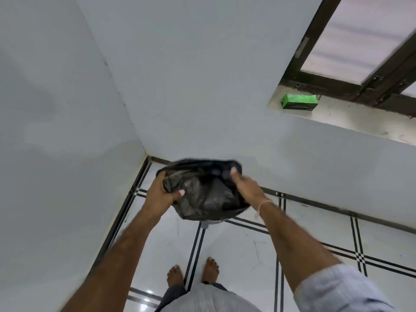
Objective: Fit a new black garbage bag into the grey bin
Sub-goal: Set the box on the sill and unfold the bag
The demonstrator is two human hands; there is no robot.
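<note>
A black garbage bag (202,190) is stretched open in the room's corner, its mouth wide and its thin plastic crumpled. My left hand (161,191) grips the bag's left edge, thumb over the rim. My right hand (244,185) holds the right edge, thumb pressed on the plastic. Only a small sliver of the grey bin (210,223) shows below the bag; the rest is hidden behind the bag.
Two white walls meet just behind the bag. The floor is white tile with black stripes (279,255). My bare feet (193,272) stand near the bin. A green box (298,102) lies on the window ledge at the upper right.
</note>
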